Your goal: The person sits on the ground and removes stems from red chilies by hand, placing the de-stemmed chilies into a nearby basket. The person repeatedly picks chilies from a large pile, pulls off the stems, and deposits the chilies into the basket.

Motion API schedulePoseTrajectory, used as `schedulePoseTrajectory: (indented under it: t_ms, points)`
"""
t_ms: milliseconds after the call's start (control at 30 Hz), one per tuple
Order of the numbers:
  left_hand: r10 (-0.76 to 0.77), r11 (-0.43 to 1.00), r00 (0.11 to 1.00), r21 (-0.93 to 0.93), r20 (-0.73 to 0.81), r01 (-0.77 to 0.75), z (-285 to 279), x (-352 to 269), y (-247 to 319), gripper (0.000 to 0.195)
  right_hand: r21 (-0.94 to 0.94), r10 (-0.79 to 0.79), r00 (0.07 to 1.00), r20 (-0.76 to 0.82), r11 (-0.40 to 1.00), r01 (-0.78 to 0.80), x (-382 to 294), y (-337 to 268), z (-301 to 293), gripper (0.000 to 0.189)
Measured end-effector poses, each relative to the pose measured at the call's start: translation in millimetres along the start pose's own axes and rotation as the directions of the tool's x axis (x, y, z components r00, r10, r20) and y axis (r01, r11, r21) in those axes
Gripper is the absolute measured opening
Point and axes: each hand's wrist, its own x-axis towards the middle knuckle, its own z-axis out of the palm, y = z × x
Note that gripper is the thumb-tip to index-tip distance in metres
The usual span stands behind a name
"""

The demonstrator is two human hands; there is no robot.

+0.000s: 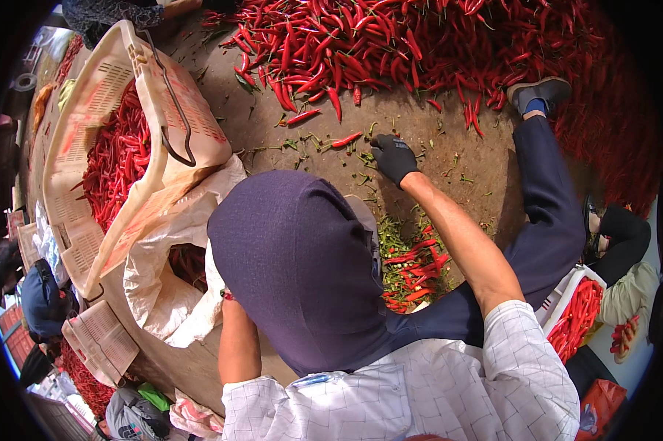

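Neither of my own hands is in view. Before me a person, seen from above and behind, wears a dark hood [293,270] and a white patterned shirt. That person's right hand, in a black glove [394,157], is low over the ground beside a single red chili pepper [347,140] and scattered green stems. Their left hand is hidden behind the hood, near a white woven sack [149,297] with dark red chilies inside. Red chilies and green stem ends [414,270] lie beneath the right forearm. A large heap of red chilies [359,49] covers the ground beyond.
A large pale plastic crate [196,105] with a metal handle holds red chilies at the left. A smaller crate [102,343] stands at lower left, near other people. At right, a white container [598,274] of chilies sits by another person's hand. An outstretched leg [551,176] borders the heap.
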Motion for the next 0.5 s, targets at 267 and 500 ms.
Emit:
schedulePoseTrajectory:
  t_ms: [267, 500]
  points:
    - [-0.269, 0.899, 0.950, -0.314, 0.155, 0.306, 57, 55, -54, 0.049, -0.345, -0.325, 0.945, 0.044, 0.882, 0.320, 43, -46, 67, 0.028]
    - [-0.323, 0.846, 0.923, -0.372, 0.210, 0.381, 68, 66, -78, 0.046, 0.293, 0.001, 1.000, -0.015, 0.956, 0.004, 41, -31, 48, 0.021]
